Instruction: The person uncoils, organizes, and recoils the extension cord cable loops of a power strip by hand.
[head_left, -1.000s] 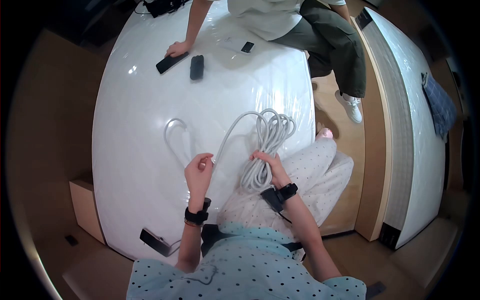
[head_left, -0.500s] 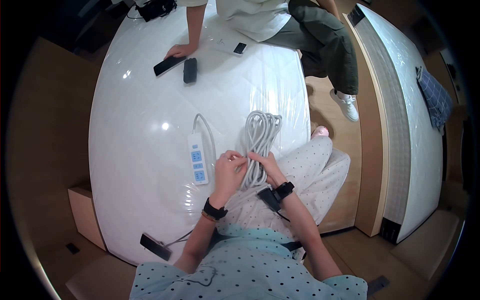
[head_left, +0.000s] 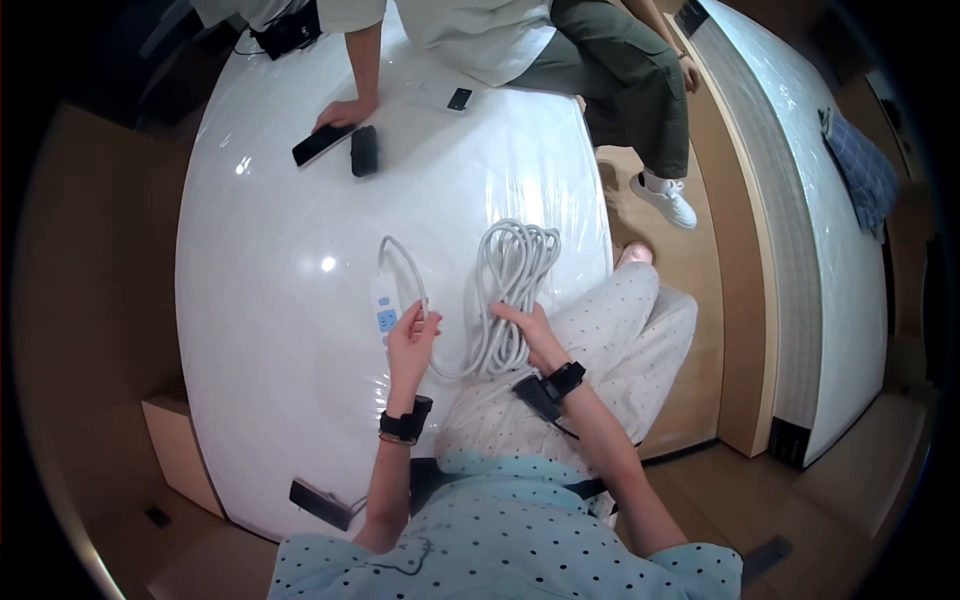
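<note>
A bundle of looped grey cable (head_left: 518,265) lies by my lap, and my right hand (head_left: 530,335) is closed around its lower part, thumb on top. My left hand (head_left: 411,345) is farther left, fingers pinched on the single length of cord (head_left: 410,262) that arcs from the power strip to the bundle. Partly covered by that hand, the white power strip (head_left: 387,320) with blue sockets rests on the plastic-covered mattress (head_left: 290,330). A black plug-like block (head_left: 538,396) sits beneath my right wrist.
Across the mattress sits another person, whose hand (head_left: 347,113) touches a black phone (head_left: 322,146). Beside it are a dark case (head_left: 364,151) and a small white device (head_left: 459,99). Another black phone-like object (head_left: 320,503) lies near my left elbow. A second mattress (head_left: 790,250) stands at right.
My left hand has left the bundle and moved left to the cord near the power strip, now covering part of the strip. My right hand still grips the bundle. The view has shifted slightly.
</note>
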